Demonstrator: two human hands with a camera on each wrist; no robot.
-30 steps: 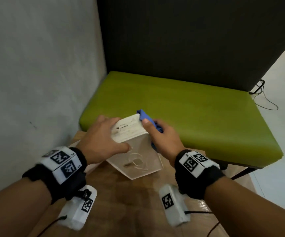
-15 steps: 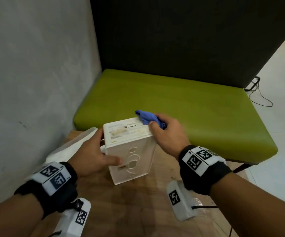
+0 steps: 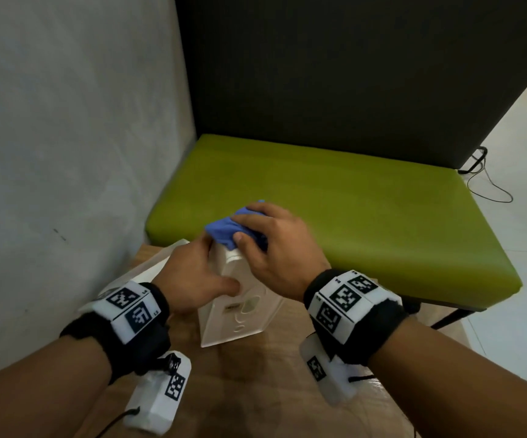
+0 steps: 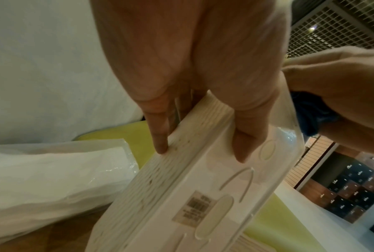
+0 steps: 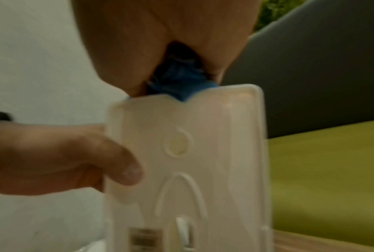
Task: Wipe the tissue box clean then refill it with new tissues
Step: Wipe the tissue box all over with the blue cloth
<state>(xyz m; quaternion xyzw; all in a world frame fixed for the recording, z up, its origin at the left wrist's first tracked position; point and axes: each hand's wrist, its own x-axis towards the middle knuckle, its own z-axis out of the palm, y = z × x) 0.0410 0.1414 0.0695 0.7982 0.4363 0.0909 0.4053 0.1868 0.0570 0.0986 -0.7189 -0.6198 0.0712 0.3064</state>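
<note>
Tissue box (image 3: pixel 240 314) stands on end on the wooden table (image 3: pixel 256 390). Left hand (image 3: pixel 192 276) grips its side, fingers and thumb curled around it. Right hand (image 3: pixel 275 245) presses a bunched blue cloth (image 3: pixel 227 229), clutched in curled fingers, against the box's top end.

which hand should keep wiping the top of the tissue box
Right. The right hand already grips the blue cloth against the top end of the tissue box. The left hand grips the box's side, steadying it upright on the table.
</note>
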